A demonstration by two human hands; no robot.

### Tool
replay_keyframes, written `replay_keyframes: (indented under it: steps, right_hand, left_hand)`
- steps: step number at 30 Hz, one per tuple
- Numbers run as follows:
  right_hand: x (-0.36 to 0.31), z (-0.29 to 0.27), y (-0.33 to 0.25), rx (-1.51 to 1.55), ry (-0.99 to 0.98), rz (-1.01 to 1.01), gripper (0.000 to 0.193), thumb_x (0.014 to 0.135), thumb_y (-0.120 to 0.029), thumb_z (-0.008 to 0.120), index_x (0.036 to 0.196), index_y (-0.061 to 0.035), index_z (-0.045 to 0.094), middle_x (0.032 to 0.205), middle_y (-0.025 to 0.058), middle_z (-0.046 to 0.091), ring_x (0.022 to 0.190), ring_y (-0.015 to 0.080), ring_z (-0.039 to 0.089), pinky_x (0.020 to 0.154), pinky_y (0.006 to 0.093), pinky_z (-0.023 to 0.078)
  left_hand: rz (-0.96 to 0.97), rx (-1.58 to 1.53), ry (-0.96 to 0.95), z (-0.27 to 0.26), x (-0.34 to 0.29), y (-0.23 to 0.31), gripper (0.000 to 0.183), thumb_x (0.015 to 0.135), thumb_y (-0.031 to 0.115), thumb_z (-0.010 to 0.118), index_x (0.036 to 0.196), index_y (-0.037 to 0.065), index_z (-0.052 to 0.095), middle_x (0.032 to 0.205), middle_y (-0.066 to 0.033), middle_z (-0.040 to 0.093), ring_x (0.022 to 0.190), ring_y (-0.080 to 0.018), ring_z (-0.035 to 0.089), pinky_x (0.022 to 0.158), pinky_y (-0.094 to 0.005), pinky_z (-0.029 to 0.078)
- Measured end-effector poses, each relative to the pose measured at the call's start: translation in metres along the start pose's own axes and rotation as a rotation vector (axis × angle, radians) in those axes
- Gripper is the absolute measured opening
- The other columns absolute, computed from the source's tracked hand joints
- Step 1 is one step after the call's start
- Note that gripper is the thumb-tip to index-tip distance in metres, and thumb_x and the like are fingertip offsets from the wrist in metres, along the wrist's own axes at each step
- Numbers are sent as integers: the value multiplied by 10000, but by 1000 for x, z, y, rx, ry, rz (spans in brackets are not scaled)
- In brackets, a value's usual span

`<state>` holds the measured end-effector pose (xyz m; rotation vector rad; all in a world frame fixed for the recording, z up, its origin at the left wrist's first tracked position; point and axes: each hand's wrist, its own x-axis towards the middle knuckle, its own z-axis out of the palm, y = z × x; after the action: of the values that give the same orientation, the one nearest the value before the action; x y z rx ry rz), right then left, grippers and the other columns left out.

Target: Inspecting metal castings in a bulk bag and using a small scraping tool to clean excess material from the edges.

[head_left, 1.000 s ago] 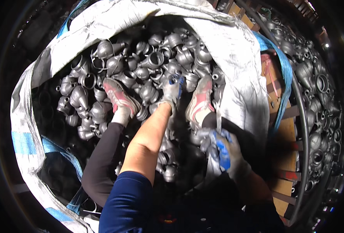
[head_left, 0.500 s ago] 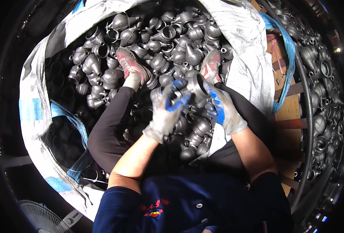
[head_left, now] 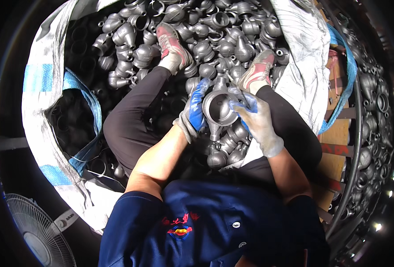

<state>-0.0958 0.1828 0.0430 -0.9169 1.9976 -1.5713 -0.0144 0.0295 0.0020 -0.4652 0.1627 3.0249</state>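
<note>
Between my two gloved hands is a grey hollow pipe fitting, its wide round mouth facing up toward me and a narrower neck at both its far and near ends. My left hand, in a white glove with blue-coated fingers, is wrapped against the fitting's left side. Bent fingers of my right hand press on the right edge of the mouth. Whether that hand also pinches something small there, I cannot make out. Many similar grey fittings lie heaped beyond and under my hands.
My legs stretch into a big white woven sack with blue straps, my pink-and-grey shoes among the fittings. A metal rail and wooden boards stand at the right, with more fittings beyond. A fan is at lower left.
The fitting has turned so its open mouth faces me. My left hand has closed in along its side, and my right hand has moved onto the mouth's edge. The whole view has shifted.
</note>
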Motion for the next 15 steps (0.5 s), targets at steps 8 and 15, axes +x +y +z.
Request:
replay_keyframes:
  steps: [8, 15]
  right_hand:
    - [-1, -12, 5, 454, 26, 557, 307, 902, -276, 573, 977, 19, 615, 840, 107, 661, 482, 69, 533, 393, 196, 384]
    - [-20, 4, -1, 709, -116, 711, 335, 906, -216, 563, 1186, -33, 534, 737, 7, 548, 486, 86, 540, 349, 211, 342]
  left_hand:
    - [217, -179, -137, -11, 6, 4, 344, 975, 322, 361, 1138, 72, 531, 1087, -117, 609, 988, -227, 602, 905, -391, 493]
    - [340, -160, -62, -22, 15, 8, 343, 970, 288, 386, 1193, 51, 493, 1157, -130, 575, 1062, -250, 570, 955, -414, 462]
